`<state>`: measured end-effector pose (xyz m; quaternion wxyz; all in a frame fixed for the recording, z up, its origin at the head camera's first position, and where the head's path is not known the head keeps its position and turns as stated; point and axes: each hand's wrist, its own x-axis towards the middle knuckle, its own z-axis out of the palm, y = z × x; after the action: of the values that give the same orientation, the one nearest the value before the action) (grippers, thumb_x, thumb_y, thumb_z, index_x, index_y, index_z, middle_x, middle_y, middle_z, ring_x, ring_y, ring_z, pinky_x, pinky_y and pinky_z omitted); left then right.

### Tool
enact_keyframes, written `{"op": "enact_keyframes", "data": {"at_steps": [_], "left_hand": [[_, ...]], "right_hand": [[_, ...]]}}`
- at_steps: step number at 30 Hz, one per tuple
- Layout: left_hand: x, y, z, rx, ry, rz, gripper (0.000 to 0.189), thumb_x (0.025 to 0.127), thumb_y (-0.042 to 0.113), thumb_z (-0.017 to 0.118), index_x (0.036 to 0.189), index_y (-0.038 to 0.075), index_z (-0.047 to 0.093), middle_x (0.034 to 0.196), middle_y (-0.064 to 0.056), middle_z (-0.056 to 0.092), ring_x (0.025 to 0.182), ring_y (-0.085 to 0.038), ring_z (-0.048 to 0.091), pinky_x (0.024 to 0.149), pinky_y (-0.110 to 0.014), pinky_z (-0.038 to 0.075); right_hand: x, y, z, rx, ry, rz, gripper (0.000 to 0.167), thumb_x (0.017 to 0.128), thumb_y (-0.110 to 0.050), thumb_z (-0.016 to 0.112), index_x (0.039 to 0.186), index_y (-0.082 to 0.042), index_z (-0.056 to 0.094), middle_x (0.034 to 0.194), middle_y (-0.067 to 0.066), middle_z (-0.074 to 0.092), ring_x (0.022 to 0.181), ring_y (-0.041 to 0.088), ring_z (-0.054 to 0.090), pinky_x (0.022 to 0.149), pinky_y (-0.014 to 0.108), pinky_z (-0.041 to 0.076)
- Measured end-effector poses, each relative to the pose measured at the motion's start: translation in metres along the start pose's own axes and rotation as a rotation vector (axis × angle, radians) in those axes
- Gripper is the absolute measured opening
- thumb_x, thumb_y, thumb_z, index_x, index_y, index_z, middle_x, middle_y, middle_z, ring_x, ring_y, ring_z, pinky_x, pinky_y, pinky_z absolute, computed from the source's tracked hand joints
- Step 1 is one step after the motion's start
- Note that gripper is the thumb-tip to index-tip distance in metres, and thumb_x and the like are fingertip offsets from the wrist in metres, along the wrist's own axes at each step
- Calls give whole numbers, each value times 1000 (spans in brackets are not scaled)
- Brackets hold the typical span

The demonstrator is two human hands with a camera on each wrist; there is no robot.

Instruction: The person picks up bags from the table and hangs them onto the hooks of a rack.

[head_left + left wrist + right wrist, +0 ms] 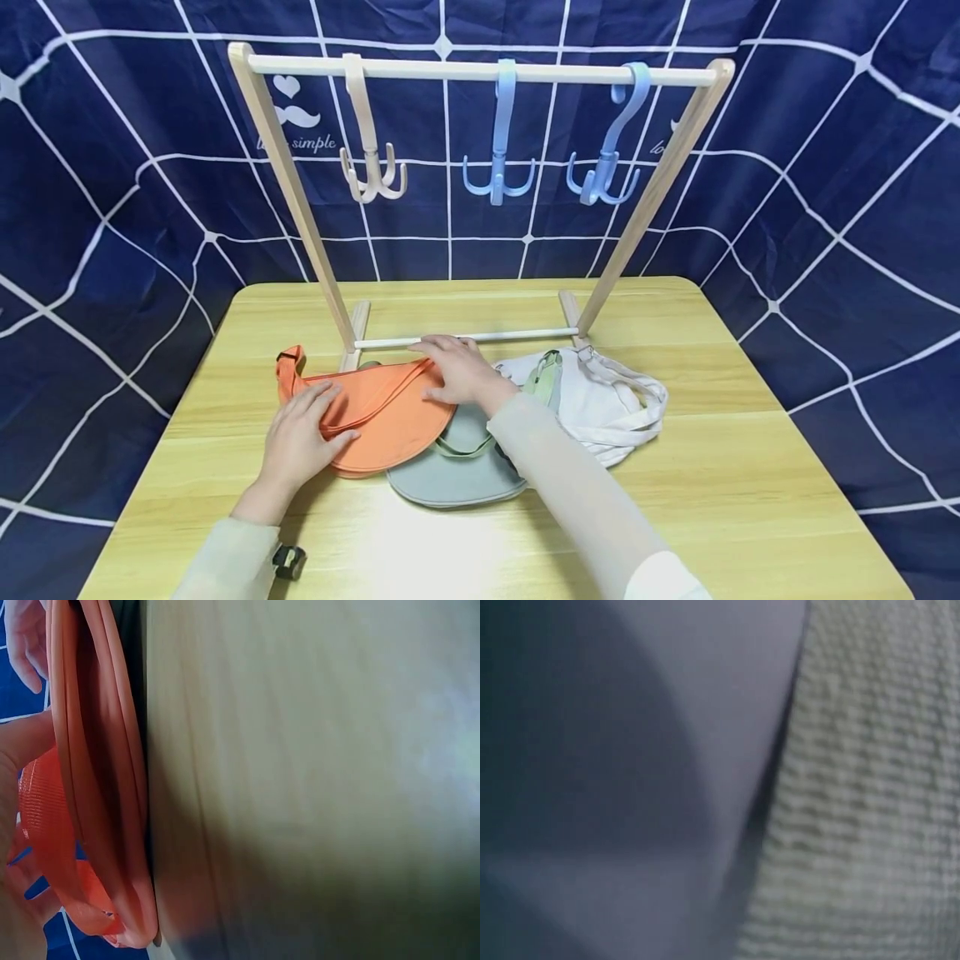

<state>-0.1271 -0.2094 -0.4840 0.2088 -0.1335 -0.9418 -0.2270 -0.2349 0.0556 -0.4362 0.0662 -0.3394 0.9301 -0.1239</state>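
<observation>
An orange half-moon shoulder bag (397,425) lies flat in front of the rack, its strap (288,371) looped at the left. My left hand (300,433) rests on the bag's left part with fingers spread; in the left wrist view the thumb (30,739) touches the bag's side. At its upper right corner my right hand (461,371) lies with fingers extended over the edge, thumb on the orange fabric. Partly under the orange one is a grey-green bag (457,479) with a light green strap (543,379). The right wrist view is blurred, filled by grey-green fabric (592,750) and ribbed webbing (862,780).
A wooden rack (300,208) stands behind the bags. From its top bar (435,70) hang a cream hook (367,142) and two blue hooks (500,142). A white bag (600,400) with straps lies at the right on the wooden table (750,500). Blue gridded cloth (840,192) surrounds the table.
</observation>
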Motion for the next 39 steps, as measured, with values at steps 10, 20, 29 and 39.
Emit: {"op": "enact_keyframes", "data": {"at_steps": [10, 20, 29, 39], "left_hand": [[2, 1, 5, -75, -11, -1, 64, 61, 23, 90, 116, 2, 65, 118, -20, 62, 111, -41, 54, 92, -57, 38], [6, -1, 8, -125, -3, 26, 50, 63, 14, 89, 109, 4, 70, 104, -14, 69, 99, -36, 62, 87, -55, 39], [8, -3, 13, -204, 13, 38, 33, 67, 10, 86, 98, 7, 75, 95, -6, 72, 89, -29, 66, 86, -51, 38], [8, -3, 13, -236, 32, 41, 25, 68, 8, 85, 92, 7, 77, 87, -5, 73, 81, -26, 66, 79, -45, 42]], "right_hand": [[7, 2, 1, 62, -62, -37, 67, 85, -38, 71, 144, -25, 41, 147, -4, 39, 136, 16, 31, 106, 45, 19], [14, -3, 9, 67, -67, -50, 58, 86, -34, 71, 139, -28, 47, 145, -3, 42, 135, 15, 32, 103, 49, 20], [15, -6, 12, 97, -61, -40, 50, 87, -33, 71, 133, -29, 53, 140, -7, 47, 132, 14, 36, 100, 46, 22], [17, -7, 20, 100, -44, -79, 30, 88, -32, 69, 118, -30, 63, 120, -13, 60, 119, 13, 48, 96, 42, 26]]}}
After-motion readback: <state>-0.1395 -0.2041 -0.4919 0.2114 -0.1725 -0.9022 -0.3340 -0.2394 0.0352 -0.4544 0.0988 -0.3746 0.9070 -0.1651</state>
